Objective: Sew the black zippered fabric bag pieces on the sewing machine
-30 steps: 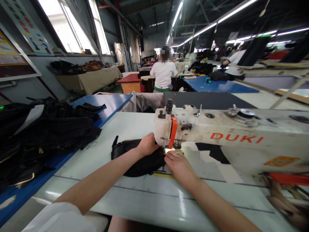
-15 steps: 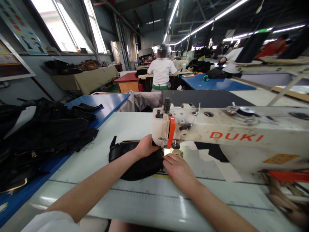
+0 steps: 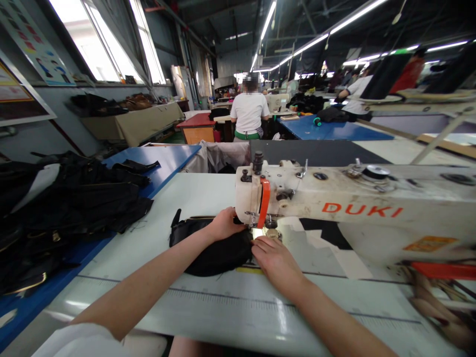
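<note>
A black fabric pouch (image 3: pixel 215 258) with a gold-toned zipper along its far edge lies flat on the pale green table, its right end under the head of a white sewing machine (image 3: pixel 297 198). My left hand (image 3: pixel 226 225) grips the pouch's far edge just left of the needle area, its fingertips partly hidden by the machine head. My right hand (image 3: pixel 273 255) has its fingers closed on the pouch's right end, right in front of the lit needle area. The needle and the stitched spot are too small and covered to make out.
Heaped black fabric pieces with zippers (image 3: pixel 74 198) cover a blue table (image 3: pixel 163 156) at the left. A measuring scale (image 3: pixel 223 297) runs along the near side of the sewing table. Farther off, a person in a white shirt (image 3: pixel 249 111) sits facing away.
Both hands and the pouch stay in nearly the same place at the machine. The view has shifted slightly. The person ahead has drawn their arms closer in.
</note>
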The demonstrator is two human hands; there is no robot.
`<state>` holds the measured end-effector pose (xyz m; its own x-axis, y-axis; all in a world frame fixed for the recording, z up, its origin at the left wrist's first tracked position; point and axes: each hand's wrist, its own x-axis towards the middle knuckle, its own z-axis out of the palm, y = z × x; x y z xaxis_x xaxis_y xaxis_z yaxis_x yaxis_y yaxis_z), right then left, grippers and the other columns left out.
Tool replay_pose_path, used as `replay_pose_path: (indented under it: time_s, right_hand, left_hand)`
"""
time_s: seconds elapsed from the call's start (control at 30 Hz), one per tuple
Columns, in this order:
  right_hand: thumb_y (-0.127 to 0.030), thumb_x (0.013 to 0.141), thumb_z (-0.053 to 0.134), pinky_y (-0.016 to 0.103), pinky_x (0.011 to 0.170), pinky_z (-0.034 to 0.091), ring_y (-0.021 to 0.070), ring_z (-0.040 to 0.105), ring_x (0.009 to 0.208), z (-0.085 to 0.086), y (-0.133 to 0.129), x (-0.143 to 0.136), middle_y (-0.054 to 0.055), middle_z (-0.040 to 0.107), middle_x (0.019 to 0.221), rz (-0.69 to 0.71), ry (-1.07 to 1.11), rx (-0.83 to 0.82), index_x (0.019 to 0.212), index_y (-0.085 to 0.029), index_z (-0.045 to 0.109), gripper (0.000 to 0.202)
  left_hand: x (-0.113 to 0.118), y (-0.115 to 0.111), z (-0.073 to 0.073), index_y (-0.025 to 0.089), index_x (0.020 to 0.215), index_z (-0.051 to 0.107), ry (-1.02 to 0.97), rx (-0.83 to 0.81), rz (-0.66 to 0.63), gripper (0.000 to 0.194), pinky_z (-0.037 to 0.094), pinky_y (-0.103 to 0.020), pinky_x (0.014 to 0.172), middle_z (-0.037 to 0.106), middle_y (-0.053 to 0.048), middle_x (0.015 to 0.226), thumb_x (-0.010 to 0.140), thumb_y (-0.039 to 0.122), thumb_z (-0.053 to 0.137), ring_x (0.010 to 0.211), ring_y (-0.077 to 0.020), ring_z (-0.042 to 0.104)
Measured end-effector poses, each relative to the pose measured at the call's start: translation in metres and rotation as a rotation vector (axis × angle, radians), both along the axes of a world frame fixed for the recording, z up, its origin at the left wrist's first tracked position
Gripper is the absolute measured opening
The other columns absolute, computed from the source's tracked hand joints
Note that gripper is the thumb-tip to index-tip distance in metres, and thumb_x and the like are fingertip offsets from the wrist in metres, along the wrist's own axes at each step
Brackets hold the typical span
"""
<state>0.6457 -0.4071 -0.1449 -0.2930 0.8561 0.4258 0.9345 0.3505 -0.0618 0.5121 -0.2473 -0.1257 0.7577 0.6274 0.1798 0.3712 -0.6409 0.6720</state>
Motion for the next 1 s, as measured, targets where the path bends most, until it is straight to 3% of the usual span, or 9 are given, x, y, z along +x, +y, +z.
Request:
replay_pose_path:
  time_s: [0.1, 0.2, 0.37, 0.53, 0.67, 0.77, 0.87, 0.93, 1.0]
  right_hand:
    - [-0.01, 0.082, 0.059, 0.036, 0.088, 0.046, 0.0223, 0.055, 0.1, 0.001, -0.002, 0.001, 0.008, 0.067, 0.099, 0.026, 0.023, 0.021, 0.086, -0.015, 0.063, 0.008]
    - [-0.008, 0.082, 0.057, 0.037, 0.091, 0.046, 0.0217, 0.056, 0.101, 0.001, -0.003, 0.001, 0.008, 0.066, 0.1, 0.042, 0.029, 0.017, 0.089, -0.015, 0.063, 0.012]
    - [-0.005, 0.08, 0.059, 0.036, 0.093, 0.045, 0.0215, 0.057, 0.099, 0.001, -0.003, 0.0, 0.009, 0.065, 0.103, 0.032, 0.0, -0.023, 0.091, -0.014, 0.062, 0.014]
    - [-0.003, 0.081, 0.056, 0.036, 0.094, 0.044, 0.0201, 0.058, 0.099, 0.001, -0.004, 0.0, 0.008, 0.066, 0.103, 0.037, -0.023, -0.031, 0.093, -0.014, 0.062, 0.018]
    - [-0.001, 0.08, 0.055, 0.038, 0.095, 0.044, 0.0209, 0.058, 0.103, 0.0, -0.008, 0.0, 0.009, 0.066, 0.108, 0.027, -0.02, -0.034, 0.095, -0.015, 0.062, 0.021]
    - [0.0, 0.079, 0.054, 0.039, 0.095, 0.044, 0.0209, 0.057, 0.105, -0.001, -0.01, 0.0, 0.009, 0.065, 0.11, 0.029, -0.006, -0.024, 0.094, -0.015, 0.062, 0.022]
    - [-0.001, 0.079, 0.055, 0.039, 0.095, 0.044, 0.0213, 0.057, 0.105, -0.001, -0.012, 0.0, 0.01, 0.066, 0.109, 0.028, 0.0, -0.029, 0.095, -0.014, 0.062, 0.022]
    - [-0.001, 0.079, 0.055, 0.039, 0.095, 0.044, 0.0217, 0.058, 0.105, -0.001, -0.012, 0.0, 0.01, 0.066, 0.109, 0.028, 0.003, -0.03, 0.095, -0.014, 0.063, 0.022]
    - [-0.001, 0.078, 0.055, 0.039, 0.094, 0.045, 0.0218, 0.058, 0.104, -0.002, -0.012, -0.001, 0.01, 0.066, 0.109, 0.024, 0.009, -0.021, 0.095, -0.015, 0.063, 0.023]
  left_hand:
    - [-0.01, -0.013, 0.006, 0.019, 0.1, 0.065, 0.074, 0.143, 0.031, 0.029, 0.048, -0.036, 0.088, 0.069, -0.006, 0.1, 0.072, 0.022, 0.067, 0.095, -0.0242, 0.062]
    - [-0.024, -0.041, 0.012, 0.019, 0.1, 0.063, 0.083, 0.345, 0.112, 0.025, 0.04, -0.042, 0.098, 0.065, -0.007, 0.105, 0.075, 0.02, 0.064, 0.105, -0.0258, 0.057]
    - [-0.045, -0.08, 0.015, 0.02, 0.11, 0.058, 0.193, 0.461, -0.227, 0.03, 0.032, -0.038, 0.107, 0.062, -0.005, 0.116, 0.086, 0.009, 0.043, 0.112, -0.018, 0.053]
    - [-0.06, -0.079, 0.005, 0.021, 0.116, 0.056, 0.304, 0.5, -0.258, 0.034, 0.03, -0.04, 0.108, 0.058, -0.005, 0.126, 0.087, 0.01, 0.042, 0.119, -0.0189, 0.049]
    - [-0.069, -0.08, 0.003, 0.021, 0.114, 0.058, 0.252, 0.486, -0.254, 0.034, 0.032, -0.04, 0.107, 0.059, -0.005, 0.125, 0.087, 0.009, 0.041, 0.12, -0.0179, 0.049]
    - [-0.073, -0.082, 0.005, 0.02, 0.107, 0.061, 0.111, 0.434, -0.134, 0.029, 0.039, -0.035, 0.103, 0.061, -0.005, 0.119, 0.089, 0.012, 0.04, 0.115, -0.0171, 0.052]
    - [-0.075, -0.074, 0.007, 0.019, 0.108, 0.059, 0.005, 0.418, 0.168, 0.024, 0.042, -0.036, 0.1, 0.06, -0.007, 0.116, 0.088, 0.016, 0.045, 0.11, -0.0195, 0.053]
    - [-0.075, -0.064, 0.006, 0.016, 0.109, 0.058, 0.042, 0.416, 0.331, 0.024, 0.042, -0.04, 0.098, 0.061, -0.009, 0.111, 0.086, 0.019, 0.052, 0.107, -0.023, 0.053]
    - [-0.073, -0.053, 0.004, 0.014, 0.103, 0.061, 0.123, 0.391, 0.371, 0.021, 0.043, -0.041, 0.094, 0.062, -0.01, 0.104, 0.085, 0.022, 0.055, 0.102, -0.0251, 0.054]
